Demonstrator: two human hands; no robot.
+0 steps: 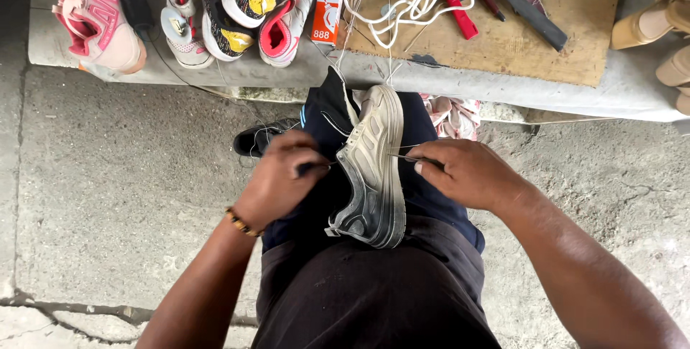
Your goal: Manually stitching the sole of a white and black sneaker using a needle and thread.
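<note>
A worn grey-white sports shoe lies sole-up on my lap, clamped between my knees in dark trousers. My left hand is closed on a small dark tool handle at the shoe's left side. My right hand pinches a thin metal needle or awl whose tip meets the sole's right edge. A fine thread runs from the shoe up toward the bench.
A low concrete bench holds a pink sneaker, several other sneakers, an orange-white glue box, white cord, red-handled tools and a wooden board. A black shoe sits on the concrete floor. Tan heeled shoes are at right.
</note>
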